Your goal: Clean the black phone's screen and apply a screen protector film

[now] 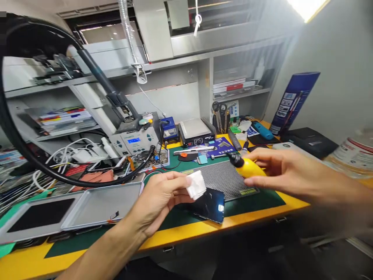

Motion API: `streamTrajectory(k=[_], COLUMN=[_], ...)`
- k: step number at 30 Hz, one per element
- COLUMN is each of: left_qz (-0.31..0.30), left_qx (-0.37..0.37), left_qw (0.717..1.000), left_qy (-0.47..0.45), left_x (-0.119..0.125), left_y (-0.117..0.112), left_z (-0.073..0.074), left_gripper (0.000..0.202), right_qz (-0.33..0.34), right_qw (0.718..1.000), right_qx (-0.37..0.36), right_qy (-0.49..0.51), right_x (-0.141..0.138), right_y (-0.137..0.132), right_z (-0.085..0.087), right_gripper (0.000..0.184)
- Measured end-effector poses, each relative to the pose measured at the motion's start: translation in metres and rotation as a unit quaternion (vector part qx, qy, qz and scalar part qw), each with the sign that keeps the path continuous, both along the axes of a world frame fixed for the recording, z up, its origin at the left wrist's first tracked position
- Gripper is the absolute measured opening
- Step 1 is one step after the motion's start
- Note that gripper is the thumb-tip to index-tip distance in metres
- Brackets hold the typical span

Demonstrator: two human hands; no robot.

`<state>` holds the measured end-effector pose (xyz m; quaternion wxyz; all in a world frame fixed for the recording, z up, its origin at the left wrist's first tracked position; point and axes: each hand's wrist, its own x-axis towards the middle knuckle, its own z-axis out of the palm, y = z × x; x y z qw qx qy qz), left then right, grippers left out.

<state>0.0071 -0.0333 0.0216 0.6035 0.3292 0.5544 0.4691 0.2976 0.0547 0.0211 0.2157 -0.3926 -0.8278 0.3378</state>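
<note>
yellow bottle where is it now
Head view, right of centre: the yellow bottle is held in the right hand over the grey perforated mat, right of the white wipe.

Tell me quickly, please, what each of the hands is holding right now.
Left hand: closed, pinching a white wipe by the dark phone.
Right hand: closed around a yellow blower.

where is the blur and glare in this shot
Head view: the right hand holding the yellow bottle smears with motion blur, while the left hand, the white cloth and the phone look sharp; the ceiling light at top right is blown out; the shelves bow from the wide lens.
</note>
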Motion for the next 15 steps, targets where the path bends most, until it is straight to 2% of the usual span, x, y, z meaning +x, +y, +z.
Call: streamTrajectory(k=[3, 6, 8, 11, 15], left_qz=[-0.002, -0.006, -0.009, -0.015, -0.019], left_qx=[0.002, 0.005, 0.008, 0.013, 0.019], left_qw=[1.000, 1.000, 1.000, 0.999, 0.999], left_qy=[-0.004, -0.014, -0.020, -0.026, -0.026], left_x=[0.002, 0.002, 0.002, 0.000, -0.001], left_y=[-0.002, -0.006, -0.009, -0.012, -0.014], left_z=[-0.001, -0.002, -0.002, -0.001, -0.001], left_gripper=[0.013, 0.013, 0.012, 0.013, 0.015], right_qz=[0.054, 0.076, 0.083, 0.095, 0.106], right_qw=[0.979, 0.942, 0.919, 0.886, 0.860], right_qx=[0.192, 0.315, 0.367, 0.425, 0.469], right_qy=[-0.049, -0.086, -0.119, -0.158, -0.172], right_x=[-0.008, -0.019, -0.025, -0.031, -0.032], right_y=[-0.009, -0.017, -0.021, -0.025, -0.026], right_z=[-0.005, -0.004, -0.001, 0.002, 0.006], right_gripper=[0.033, 0.018, 0.019, 0.028, 0.029])
